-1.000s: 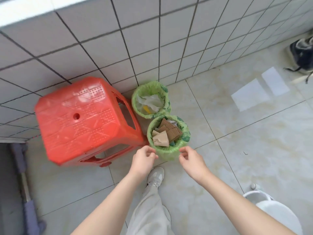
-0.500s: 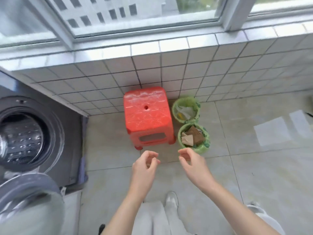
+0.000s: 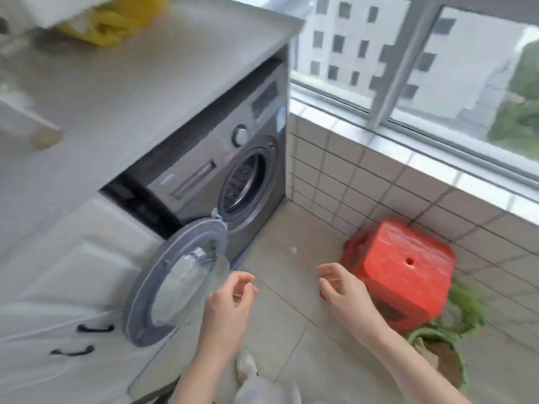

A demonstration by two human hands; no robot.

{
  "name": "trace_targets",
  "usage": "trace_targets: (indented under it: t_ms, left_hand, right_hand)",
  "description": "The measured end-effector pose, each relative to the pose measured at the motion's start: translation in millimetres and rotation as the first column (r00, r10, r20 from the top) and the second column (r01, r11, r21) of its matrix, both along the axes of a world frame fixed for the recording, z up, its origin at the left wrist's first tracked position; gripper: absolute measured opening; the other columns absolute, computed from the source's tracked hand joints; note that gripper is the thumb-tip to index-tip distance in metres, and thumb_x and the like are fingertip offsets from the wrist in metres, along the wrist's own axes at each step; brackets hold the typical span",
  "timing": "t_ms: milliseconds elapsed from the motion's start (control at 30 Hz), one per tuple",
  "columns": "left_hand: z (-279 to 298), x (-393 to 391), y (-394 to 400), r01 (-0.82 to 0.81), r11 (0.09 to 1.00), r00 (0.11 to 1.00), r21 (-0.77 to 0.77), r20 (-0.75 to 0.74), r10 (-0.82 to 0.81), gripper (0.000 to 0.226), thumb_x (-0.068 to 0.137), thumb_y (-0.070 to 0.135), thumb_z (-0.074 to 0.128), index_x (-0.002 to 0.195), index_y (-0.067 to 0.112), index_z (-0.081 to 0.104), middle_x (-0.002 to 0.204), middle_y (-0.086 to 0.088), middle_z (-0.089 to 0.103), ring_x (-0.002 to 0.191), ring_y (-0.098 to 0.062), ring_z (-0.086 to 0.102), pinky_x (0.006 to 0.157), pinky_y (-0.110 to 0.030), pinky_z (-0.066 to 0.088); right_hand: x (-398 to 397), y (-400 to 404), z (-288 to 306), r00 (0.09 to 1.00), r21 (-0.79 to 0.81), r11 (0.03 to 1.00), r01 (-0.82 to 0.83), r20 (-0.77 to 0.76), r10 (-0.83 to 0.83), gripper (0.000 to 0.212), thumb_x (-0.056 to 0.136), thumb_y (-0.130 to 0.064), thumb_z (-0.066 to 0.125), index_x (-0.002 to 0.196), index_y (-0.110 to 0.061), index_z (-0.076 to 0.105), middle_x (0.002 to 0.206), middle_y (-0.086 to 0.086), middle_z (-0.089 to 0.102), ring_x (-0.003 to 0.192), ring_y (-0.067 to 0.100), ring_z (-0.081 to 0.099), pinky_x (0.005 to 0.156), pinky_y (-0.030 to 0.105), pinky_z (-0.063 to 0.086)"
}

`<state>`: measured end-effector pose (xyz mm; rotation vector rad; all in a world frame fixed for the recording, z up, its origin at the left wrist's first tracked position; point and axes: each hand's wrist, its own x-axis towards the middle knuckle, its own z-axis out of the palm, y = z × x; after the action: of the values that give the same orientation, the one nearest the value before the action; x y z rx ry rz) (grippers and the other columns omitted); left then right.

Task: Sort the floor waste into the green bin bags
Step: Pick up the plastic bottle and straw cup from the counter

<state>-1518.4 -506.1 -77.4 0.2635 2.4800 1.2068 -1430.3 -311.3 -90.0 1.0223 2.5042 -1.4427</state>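
While hands (image 3: 284, 298) hang empty, green bin bags (image 3: 455, 339) sit right.

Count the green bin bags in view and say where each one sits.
2. One green bin bag, with brown cardboard in it, sits at the lower right beside the right forearm. The other green bin bag is behind it, next to the red stool, blurred and partly hidden.

washing machine (image 3: 233, 158) left, stool (image 3: 402, 269) right by the wall, bin bags (image 3: 437, 354) just beside it
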Motion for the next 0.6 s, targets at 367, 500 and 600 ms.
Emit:
trace_targets:
  t_ms: [367, 500, 600]
  left_hand:
    - [85, -140, -163, -0.297, 0.952, 0.913, 0.079, -0.269, 0.307, 0.016, 0.087, 0.015, 0.06, 0.086, 0.032, 0.062, 0.075, 0.014, 0.07, 0.075, -0.001, 0.064, 0.069, -0.012, 0.048]
    - [108, -172, -203, -0.443, 0.887, 0.807, 0.133, -0.372, 0.459, 0.018, 0.088, 0.014, 0.06, 0.087, 0.032, 0.061, 0.078, 0.015, 0.069, 0.076, -0.004, 0.065, 0.071, -0.018, 0.049]
    - [117, -190, -227, -0.54, 0.826, 0.718, 0.162, -0.423, 0.553, 0.018, 0.087, 0.012, 0.061, 0.089, 0.03, 0.062, 0.081, 0.014, 0.069, 0.079, -0.002, 0.063, 0.075, -0.017, 0.048]
  right_hand:
    - [-201, -158, 94, 0.91, -0.03, 0.951, -0.306, -0.303, 0.284, 0.019, 0.093, -0.016, 0.054, 0.108, -0.025, 0.062, 0.102, -0.013, 0.067, 0.089, -0.006, 0.061, 0.071, 0.004, 0.045]
    - [-255, -196, 121, 0.842, -0.025, 0.909, -0.417, -0.387, 0.375, 0.023, 0.093, -0.019, 0.054, 0.114, -0.028, 0.059, 0.105, -0.016, 0.065, 0.094, -0.007, 0.061, 0.079, 0.013, 0.051]
    - [-293, -213, 132, 0.8, -0.009, 0.883, -0.47, -0.428, 0.421, 0.025, 0.093, -0.019, 0.054, 0.116, -0.029, 0.056, 0.104, -0.016, 0.064, 0.096, -0.01, 0.058, 0.081, 0.015, 0.051]
